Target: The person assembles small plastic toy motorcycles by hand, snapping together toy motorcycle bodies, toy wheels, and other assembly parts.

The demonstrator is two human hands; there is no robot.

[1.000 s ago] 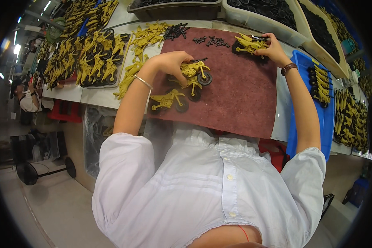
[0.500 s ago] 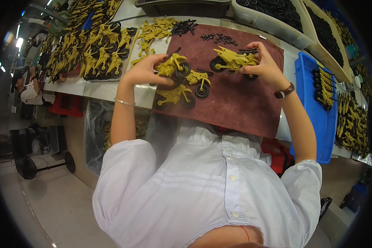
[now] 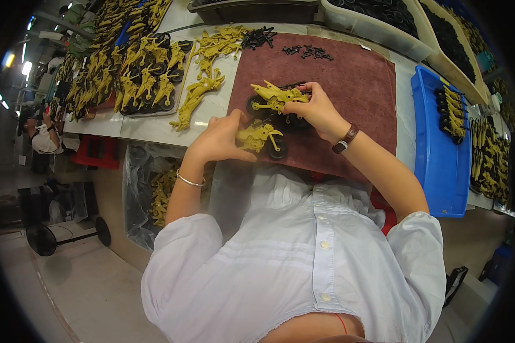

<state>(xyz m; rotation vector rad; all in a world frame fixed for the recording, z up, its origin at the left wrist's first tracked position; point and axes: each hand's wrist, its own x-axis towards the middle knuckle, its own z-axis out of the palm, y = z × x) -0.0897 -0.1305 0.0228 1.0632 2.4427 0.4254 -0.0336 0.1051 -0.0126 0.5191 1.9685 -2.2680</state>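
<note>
My right hand [image 3: 325,117] pinches the right end of a yellow toy motorcycle [image 3: 274,98] with black wheels. It is above the maroon cloth [image 3: 349,137]. Close below, a second toy motorcycle [image 3: 257,137] lies at the cloth's near left, its black wheel toward the right. My left hand [image 3: 220,140] curls around that one's left end, thumb on the near side and fingers on the far side. Parts of the lower motorcycle are hidden by this hand, and whether others lie under it I cannot tell.
Loose yellow parts [image 3: 199,97] lie left of the cloth, beside rows of toy motorcycles [image 3: 149,74]. Small black parts [image 3: 316,53] sit along its far side. Bins of black parts [image 3: 377,28] stand behind. A blue tray [image 3: 440,171] at right holds several motorcycles.
My right hand has moved left and slightly nearer with its motorcycle. My left hand has come down toward me, from a raised motorcycle to the group at the cloth's near left.
</note>
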